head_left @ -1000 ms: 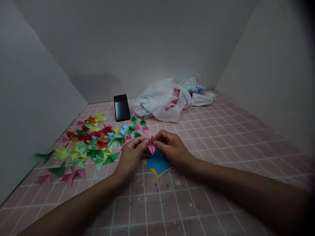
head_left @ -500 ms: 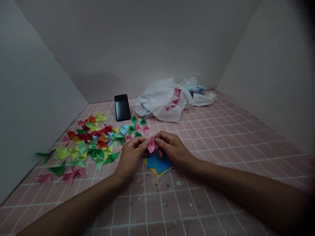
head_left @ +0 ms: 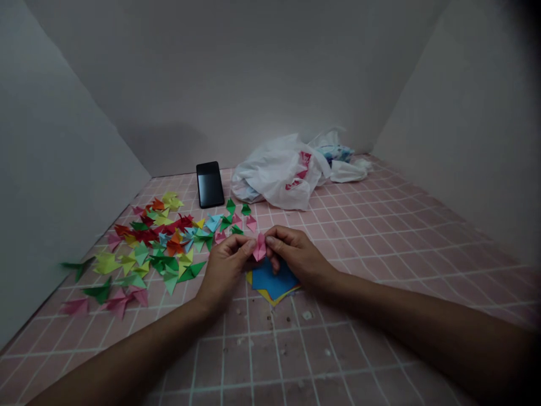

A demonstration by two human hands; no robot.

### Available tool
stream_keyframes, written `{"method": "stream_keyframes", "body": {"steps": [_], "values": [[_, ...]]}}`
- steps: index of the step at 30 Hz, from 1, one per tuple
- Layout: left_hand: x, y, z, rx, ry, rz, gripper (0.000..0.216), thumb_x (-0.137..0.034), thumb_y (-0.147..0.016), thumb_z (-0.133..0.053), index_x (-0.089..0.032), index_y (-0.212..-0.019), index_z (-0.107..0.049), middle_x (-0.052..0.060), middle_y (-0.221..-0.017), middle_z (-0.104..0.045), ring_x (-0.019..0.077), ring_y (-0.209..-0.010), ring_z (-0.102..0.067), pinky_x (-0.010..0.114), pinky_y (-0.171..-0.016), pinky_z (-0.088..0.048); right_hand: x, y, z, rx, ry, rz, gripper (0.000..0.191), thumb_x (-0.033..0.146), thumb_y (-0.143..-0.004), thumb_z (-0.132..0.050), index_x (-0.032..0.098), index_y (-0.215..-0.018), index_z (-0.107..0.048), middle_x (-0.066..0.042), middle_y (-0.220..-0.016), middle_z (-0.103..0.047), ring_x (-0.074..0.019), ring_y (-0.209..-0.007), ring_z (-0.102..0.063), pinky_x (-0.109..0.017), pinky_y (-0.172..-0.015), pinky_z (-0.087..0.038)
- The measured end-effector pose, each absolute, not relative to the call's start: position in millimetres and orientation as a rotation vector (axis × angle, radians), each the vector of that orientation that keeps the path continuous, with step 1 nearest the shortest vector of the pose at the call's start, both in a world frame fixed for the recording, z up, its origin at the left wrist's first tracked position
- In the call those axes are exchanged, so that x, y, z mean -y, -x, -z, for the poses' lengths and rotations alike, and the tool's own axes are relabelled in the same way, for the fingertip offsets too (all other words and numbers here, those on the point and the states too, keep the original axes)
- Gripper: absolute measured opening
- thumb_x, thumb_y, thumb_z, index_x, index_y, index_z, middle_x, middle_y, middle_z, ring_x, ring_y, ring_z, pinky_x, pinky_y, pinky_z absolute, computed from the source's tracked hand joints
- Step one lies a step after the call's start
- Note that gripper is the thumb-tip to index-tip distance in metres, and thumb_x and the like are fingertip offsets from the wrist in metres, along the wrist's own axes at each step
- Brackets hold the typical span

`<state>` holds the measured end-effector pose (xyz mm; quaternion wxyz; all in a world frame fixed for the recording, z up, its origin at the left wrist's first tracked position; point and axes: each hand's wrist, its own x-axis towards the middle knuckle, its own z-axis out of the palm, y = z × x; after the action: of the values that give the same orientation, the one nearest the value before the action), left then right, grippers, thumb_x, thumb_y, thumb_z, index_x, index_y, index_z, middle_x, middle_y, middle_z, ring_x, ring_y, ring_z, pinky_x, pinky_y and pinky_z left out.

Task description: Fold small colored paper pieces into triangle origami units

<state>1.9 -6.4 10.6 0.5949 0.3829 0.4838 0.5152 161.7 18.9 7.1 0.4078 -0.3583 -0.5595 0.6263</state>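
Note:
Both hands meet at the middle of the pink tiled floor, pinching a small folded pink paper piece (head_left: 259, 248) between their fingertips. My left hand (head_left: 225, 269) grips its left side and my right hand (head_left: 296, 255) grips its right side. Just under the hands lies a small stack of square paper sheets (head_left: 273, 283), blue on top with yellow edges showing beneath. To the left spreads a scatter of several folded paper triangles (head_left: 156, 248) in red, green, yellow, pink, orange and light blue.
A black phone (head_left: 210, 184) lies flat near the back wall. A crumpled white plastic bag (head_left: 279, 177) with more white and blue wrapping (head_left: 338, 158) sits at the back. Grey walls close in on the left, back and right. Small crumbs dot the near tiles.
Both hands have barely shifted; the fingers have pressed the pink paper piece a little lower and tighter between them.

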Motion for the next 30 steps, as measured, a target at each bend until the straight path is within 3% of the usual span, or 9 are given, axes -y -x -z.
{"method": "stream_keyframes", "body": {"steps": [14,30], "values": [[5.0,-3.6,-13.1,-1.127,-0.908,-1.212,0.025,-0.036,-0.069,-0.082,-0.015,-0.074,-0.069,-0.001,-0.069,-0.066,0.0109,-0.064,-0.06,0.022,-0.063,-0.053,-18.9,-161.3,-7.3,1.353,0.902,-1.64,0.018,0.032,-0.087,-0.061,0.019,-0.076,-0.055,0.007,-0.05,-0.052,-0.0089,-0.045,-0.047,-0.022,-0.05,-0.038],[7.0,-1.5,-10.0,-1.174,-1.049,-1.186,0.019,-0.033,-0.075,-0.079,-0.016,-0.074,-0.069,-0.002,-0.069,-0.066,0.009,-0.063,-0.056,0.019,-0.06,-0.046,-16.1,-159.9,-11.0,1.507,1.036,-1.436,0.015,0.03,-0.083,-0.058,0.019,-0.074,-0.055,0.007,-0.053,-0.049,-0.0083,-0.045,-0.044,-0.021,-0.045,-0.034]]}}
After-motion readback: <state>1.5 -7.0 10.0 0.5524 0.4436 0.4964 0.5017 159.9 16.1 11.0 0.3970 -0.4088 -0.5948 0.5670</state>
